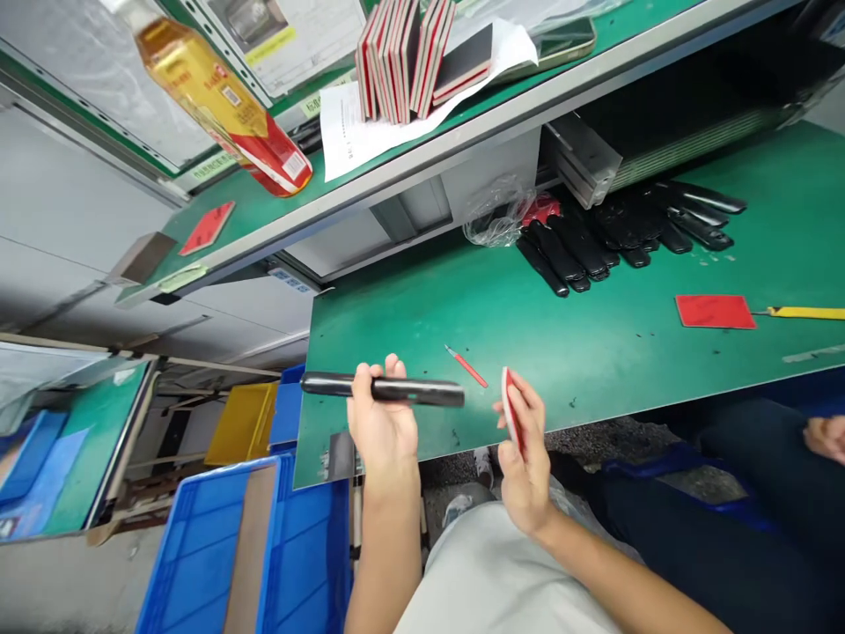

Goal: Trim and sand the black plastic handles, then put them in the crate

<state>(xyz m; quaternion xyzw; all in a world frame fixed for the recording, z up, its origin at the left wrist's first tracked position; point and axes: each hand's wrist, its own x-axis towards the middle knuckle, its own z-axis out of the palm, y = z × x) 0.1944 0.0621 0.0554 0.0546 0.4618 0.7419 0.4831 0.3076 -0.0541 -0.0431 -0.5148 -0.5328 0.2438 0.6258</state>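
Green bench edge lies open between left hand gripping bar and right hand pinching pad.

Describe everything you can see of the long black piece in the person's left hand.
The long black piece is slim and glossy, perhaps plastic or rubber, with one rounded end and one blunter end. It lies nearly level across the left hand, thumb over it and fingers behind, held up off the green worktop. The thumb hides a short stretch.
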